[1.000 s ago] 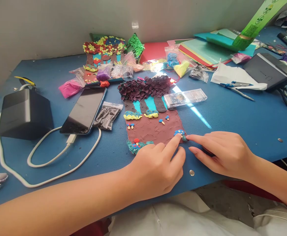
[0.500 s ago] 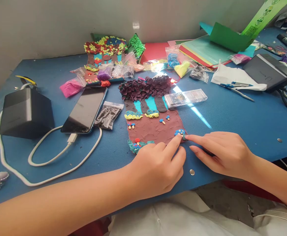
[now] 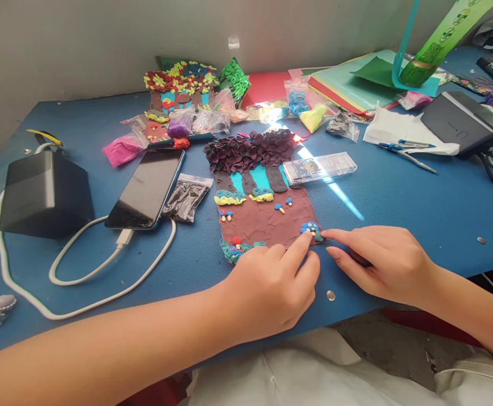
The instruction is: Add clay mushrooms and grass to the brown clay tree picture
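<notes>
A clay picture (image 3: pixel 263 219) lies in front of me, with a brown ground, dark trunks and purple leaves. Over its lower right part, my left hand (image 3: pixel 275 287) is closed, its index fingertip touching a blue clay mushroom (image 3: pixel 309 226) with pale dots; the thumb is hidden. The index finger of my right hand (image 3: pixel 383 262) points at a small green clay piece (image 3: pixel 318 236) beside the mushroom and touches its edge. My right thumb stands apart below. A dark patch shows under that palm, too hidden to name.
Left of the picture are a phone (image 3: pixel 147 189) on a white cable, a bag of black clay (image 3: pixel 188 197) and a black box (image 3: pixel 45 194). A clear plastic case (image 3: pixel 320 168) touches the picture's right side. Clay bags and another clay picture (image 3: pixel 181 79) stand behind.
My right index fingertip has shifted slightly right, showing more of the green clay piece. At the back right, the green sheet has dropped flatter and a turquoise strip now stands up.
</notes>
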`<state>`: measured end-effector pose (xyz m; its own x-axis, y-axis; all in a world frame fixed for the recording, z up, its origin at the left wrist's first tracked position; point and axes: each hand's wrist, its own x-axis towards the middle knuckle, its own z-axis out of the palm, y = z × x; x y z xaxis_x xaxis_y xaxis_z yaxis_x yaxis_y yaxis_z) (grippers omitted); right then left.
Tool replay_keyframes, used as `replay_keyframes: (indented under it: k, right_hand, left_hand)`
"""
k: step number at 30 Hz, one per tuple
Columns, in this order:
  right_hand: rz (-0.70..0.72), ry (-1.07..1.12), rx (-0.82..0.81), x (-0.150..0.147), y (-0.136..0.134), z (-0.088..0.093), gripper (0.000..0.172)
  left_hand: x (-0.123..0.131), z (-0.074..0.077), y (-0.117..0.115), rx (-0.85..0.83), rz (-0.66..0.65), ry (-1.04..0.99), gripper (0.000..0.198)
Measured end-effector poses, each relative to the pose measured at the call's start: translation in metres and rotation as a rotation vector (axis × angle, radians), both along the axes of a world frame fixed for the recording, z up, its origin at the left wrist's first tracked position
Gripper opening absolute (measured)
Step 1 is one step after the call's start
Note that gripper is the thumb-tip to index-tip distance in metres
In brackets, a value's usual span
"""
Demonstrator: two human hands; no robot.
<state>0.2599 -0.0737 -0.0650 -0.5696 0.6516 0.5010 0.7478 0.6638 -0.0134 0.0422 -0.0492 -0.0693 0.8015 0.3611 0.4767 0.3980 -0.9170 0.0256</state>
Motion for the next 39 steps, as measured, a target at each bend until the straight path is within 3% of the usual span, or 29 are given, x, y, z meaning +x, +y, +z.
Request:
replay_keyframes:
  k: [7,14,29,32,35,39]
  right_hand:
    - [-0.020,0.012,-0.010,-0.001,-0.001,0.001,0.023]
    - [0.064,-0.042,-0.081,0.001,0.002,0.000,0.025]
    - [0.031,0.051,0.014,0.003,0.000,0.005,0.020]
    - [0.116,0.022,0.077,-0.002,-0.007,0.010,0.017]
    - [0.219,0.034,0.109,-0.016,-0.019,0.012,0.012]
    - [0.236,0.129,0.109,-0.033,-0.032,0.011,0.003]
  left_hand:
    - [-0.001,0.003,0.001,-0.003,-0.007,0.032,0.032]
    - [0.000,0.005,0.002,-0.001,-0.009,0.018,0.032]
    - [-0.001,0.006,0.003,-0.057,-0.053,-0.061,0.027]
    - [-0.004,0.009,0.000,-0.150,-0.110,-0.229,0.020]
    - [-0.007,0.010,-0.007,-0.382,-0.119,-0.342,0.019]
    - [-0.008,0.006,-0.015,-0.573,-0.156,-0.410,0.023]
